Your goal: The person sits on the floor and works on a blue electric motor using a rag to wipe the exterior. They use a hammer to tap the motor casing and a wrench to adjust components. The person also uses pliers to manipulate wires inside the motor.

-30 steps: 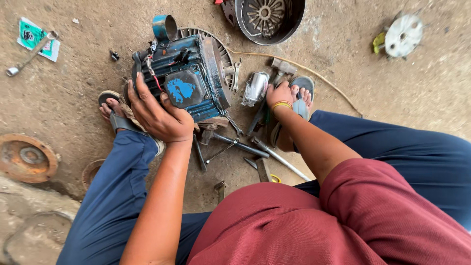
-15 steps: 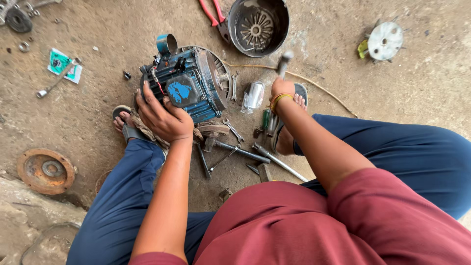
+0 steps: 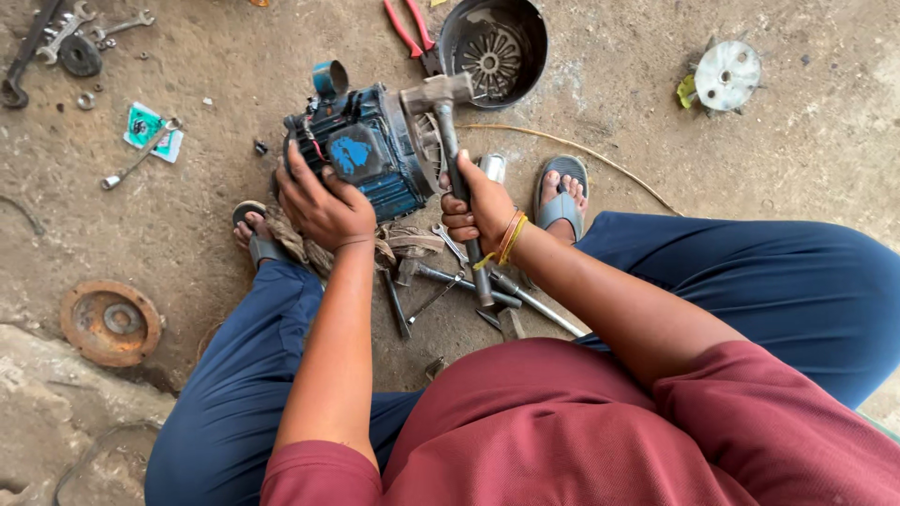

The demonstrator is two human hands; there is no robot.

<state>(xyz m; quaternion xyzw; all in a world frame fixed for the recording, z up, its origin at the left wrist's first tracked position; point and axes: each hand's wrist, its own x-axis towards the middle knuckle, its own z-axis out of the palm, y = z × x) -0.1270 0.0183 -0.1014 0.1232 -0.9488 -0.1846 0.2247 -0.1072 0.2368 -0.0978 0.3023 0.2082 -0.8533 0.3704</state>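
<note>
A dark blue electric motor [image 3: 370, 150] lies on the ground between my feet, with a cloth rag under it. My left hand [image 3: 319, 201] presses on the motor's near left side and steadies it. My right hand [image 3: 478, 206] is shut on the handle of a metal hammer [image 3: 450, 141]. The hammer's head is raised beside the motor's finned right end. Several loose tools [image 3: 459, 281], among them a spanner and rods, lie on the ground below the motor.
A black fan cover [image 3: 492, 42] and red pliers [image 3: 408, 28] lie behind the motor. Spanners [image 3: 56, 37] sit at top left, a small wrench on a green packet [image 3: 150, 131] nearby. A rusty disc [image 3: 111, 320] lies left, a round metal plate [image 3: 727, 75] top right.
My right hand picked the hammer up from the ground by my foot and raised its head to the motor's right end. My left hand stayed on the motor.
</note>
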